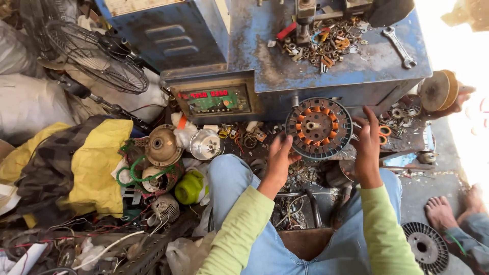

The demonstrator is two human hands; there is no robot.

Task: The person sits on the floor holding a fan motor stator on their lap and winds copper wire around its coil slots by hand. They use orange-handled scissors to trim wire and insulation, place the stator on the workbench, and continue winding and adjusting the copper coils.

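Left grip: left hand [279,159] curled on the lower left rim of the round stator [319,128], fingers pinching its edge.
Right grip: right hand [368,147] closed on the stator's right rim, fingertips over the edge.
Stator: dark toothed disc with orange-wrapped coils around a pale hub, held tilted between both hands, in front of the blue machine's [326,61] front edge and above the lap.
Sleeves: light green, over blue jeans.
Worktop: scuffed blue top bearing a silver wrench [400,47] and a heap of small nuts and washers [326,43].
Left of machine: panel with red digits [216,99], then a metal dome [205,144] and a brass-coloured motor housing [162,146].
Far left: fan guard [97,56], yellow cloth [94,163].
Lower right: another person's bare foot [440,211] beside a second toothed disc [427,247] on the floor.
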